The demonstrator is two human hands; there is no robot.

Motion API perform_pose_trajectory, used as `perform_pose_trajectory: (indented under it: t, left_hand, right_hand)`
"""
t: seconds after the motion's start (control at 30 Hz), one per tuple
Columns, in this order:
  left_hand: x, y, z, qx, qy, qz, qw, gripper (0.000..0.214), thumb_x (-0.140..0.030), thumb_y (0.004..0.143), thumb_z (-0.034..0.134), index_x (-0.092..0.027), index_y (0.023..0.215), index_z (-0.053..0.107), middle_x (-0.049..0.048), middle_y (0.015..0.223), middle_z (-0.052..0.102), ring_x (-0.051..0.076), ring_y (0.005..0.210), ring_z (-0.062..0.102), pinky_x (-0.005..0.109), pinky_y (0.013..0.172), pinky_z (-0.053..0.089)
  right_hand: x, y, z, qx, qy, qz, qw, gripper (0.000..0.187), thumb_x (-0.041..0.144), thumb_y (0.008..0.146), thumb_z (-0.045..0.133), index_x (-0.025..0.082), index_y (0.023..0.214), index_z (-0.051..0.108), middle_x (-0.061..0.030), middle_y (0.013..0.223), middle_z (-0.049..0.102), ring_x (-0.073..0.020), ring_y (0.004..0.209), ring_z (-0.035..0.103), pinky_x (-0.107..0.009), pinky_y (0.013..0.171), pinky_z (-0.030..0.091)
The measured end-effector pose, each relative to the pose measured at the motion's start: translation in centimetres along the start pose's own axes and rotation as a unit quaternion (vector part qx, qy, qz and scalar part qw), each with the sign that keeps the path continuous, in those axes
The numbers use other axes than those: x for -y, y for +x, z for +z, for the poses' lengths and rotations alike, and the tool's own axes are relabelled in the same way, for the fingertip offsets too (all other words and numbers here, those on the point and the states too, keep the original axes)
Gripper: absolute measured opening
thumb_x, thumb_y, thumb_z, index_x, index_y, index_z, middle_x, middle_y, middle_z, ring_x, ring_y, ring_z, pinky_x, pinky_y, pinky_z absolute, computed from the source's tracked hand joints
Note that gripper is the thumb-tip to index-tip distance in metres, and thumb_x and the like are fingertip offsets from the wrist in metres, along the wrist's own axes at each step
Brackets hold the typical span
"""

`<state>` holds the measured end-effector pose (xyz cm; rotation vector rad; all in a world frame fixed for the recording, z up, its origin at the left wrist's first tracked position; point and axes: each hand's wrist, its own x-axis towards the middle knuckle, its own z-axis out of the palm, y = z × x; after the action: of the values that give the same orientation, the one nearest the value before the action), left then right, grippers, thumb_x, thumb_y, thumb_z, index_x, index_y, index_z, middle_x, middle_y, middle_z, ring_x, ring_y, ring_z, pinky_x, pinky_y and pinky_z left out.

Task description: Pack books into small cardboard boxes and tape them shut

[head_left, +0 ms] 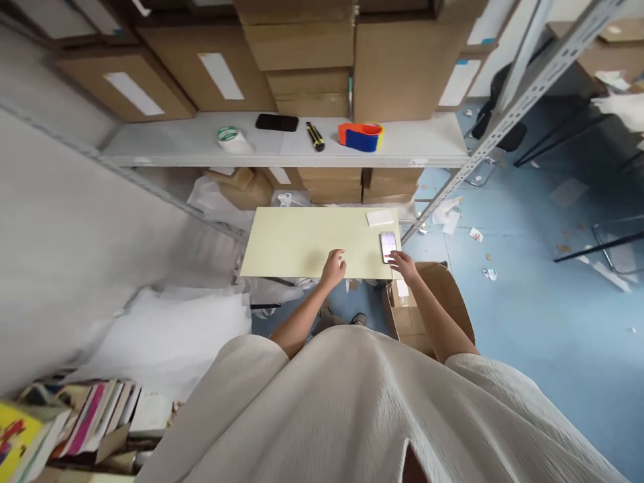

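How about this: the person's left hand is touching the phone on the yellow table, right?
No. The head view shows the right hand touching the phone on the yellow table; the left hand rests on the bare tabletop.

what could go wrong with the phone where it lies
The phone lies near the right edge of the table, with the right hand at its near end; a nudge might slide it off toward the open cardboard box or the floor. That box stands close to the person's feet, so a step right might catch it.
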<state>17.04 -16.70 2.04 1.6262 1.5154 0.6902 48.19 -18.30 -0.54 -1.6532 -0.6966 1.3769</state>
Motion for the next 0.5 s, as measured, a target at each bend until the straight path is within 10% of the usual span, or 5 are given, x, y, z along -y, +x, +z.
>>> perform_pose_trajectory:
  t: [0.5]
  left_hand:
    - [11.2, -8.8, -14.6, -0.227, -0.03, -0.121, 0.966, 0.042, -0.006, 0.096, 0.059, -0.022, 0.134, 0.068, 0.0135, 0.144, 0.066, 0.025, 0.123, 0.074, 0.043, 0.115, 0.06]
  right_hand:
    - [3.9, -0.1, 23.5, 0.218, -0.14, -0.027, 0.965, 0.039, 0.055, 0.077, 0.09, 0.028, 0.103, 0.079, -0.0067, 0.115, 0.082, -0.0241, 0.1, 0.08, -0.036, 0.087, 0.062]
